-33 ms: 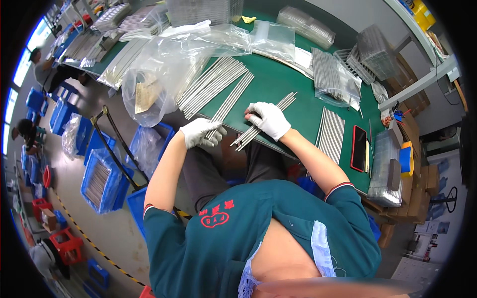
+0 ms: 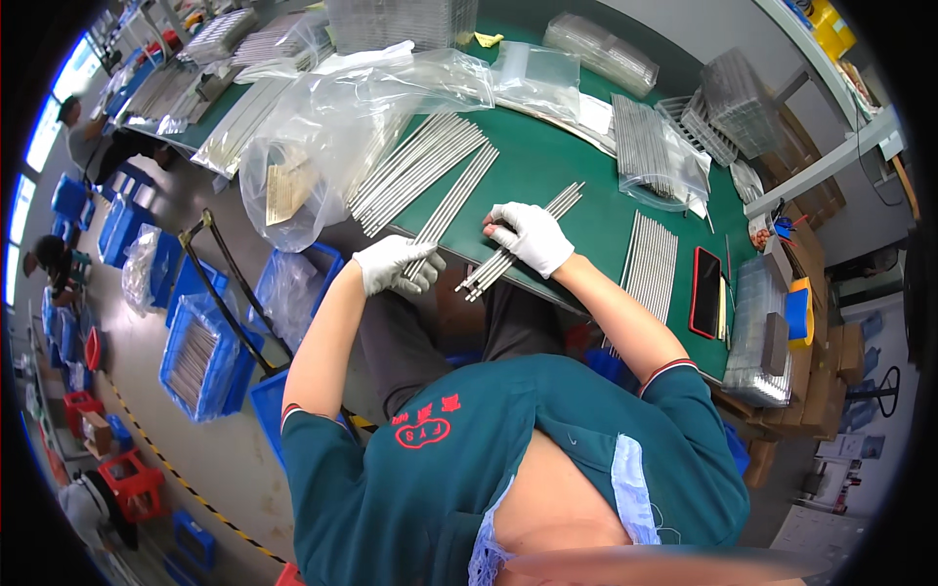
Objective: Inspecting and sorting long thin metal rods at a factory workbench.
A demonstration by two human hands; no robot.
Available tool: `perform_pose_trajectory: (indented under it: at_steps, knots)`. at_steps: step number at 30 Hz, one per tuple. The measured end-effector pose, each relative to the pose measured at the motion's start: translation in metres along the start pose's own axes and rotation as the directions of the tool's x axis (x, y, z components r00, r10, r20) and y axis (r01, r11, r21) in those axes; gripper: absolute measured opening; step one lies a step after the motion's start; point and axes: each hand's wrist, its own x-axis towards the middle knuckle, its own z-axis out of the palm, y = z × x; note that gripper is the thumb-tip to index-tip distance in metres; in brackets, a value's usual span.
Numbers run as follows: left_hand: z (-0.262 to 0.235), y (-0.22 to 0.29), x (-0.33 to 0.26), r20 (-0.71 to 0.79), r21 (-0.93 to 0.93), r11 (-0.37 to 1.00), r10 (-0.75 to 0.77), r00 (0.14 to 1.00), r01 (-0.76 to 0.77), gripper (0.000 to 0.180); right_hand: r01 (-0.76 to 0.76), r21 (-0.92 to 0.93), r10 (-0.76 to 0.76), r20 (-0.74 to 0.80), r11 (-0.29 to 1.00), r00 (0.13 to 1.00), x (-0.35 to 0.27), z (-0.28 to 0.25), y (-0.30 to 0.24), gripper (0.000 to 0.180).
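My left hand [image 2: 393,265], in a white glove, is closed around the near end of a few thin silver metal rods [image 2: 456,197]. These slant away over the green tabletop. Also gloved in white, my right hand [image 2: 531,238] grips another small bundle of metal rods [image 2: 486,277] near its middle, with the near ends sticking out past the table edge. Its fingertips look bare. Beyond my left hand lies a larger spread of loose rods [image 2: 415,168]. To the right of my right hand, more rods [image 2: 649,264] lie side by side in a row.
A big clear plastic bag [image 2: 283,146] covers the table's left part. Bagged rods [image 2: 640,146] lie at the far right, near clear plastic trays [image 2: 738,103]. A red-edged phone [image 2: 705,291] rests by the right edge. Blue bins [image 2: 200,361] and a trolley handle [image 2: 230,278] stand left on the floor.
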Motion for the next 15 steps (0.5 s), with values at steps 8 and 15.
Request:
perform_pose_trajectory:
  at_steps: [8, 15]
  knots:
    - [0.005, -0.008, 0.009, 0.077, -0.250, 0.968, -0.003, 0.997, 0.022, 0.040, 0.033, -0.031, -0.032, 0.035, 0.999, 0.999, 0.009, 0.002, 0.004, 0.018]
    - [0.016, -0.016, 0.010, 0.065, -0.358, 0.933, -0.008, 0.998, 0.031, 0.038, 0.102, -0.038, -0.102, 0.003, 0.994, 0.995, 0.003, -0.003, 0.007, 0.014]
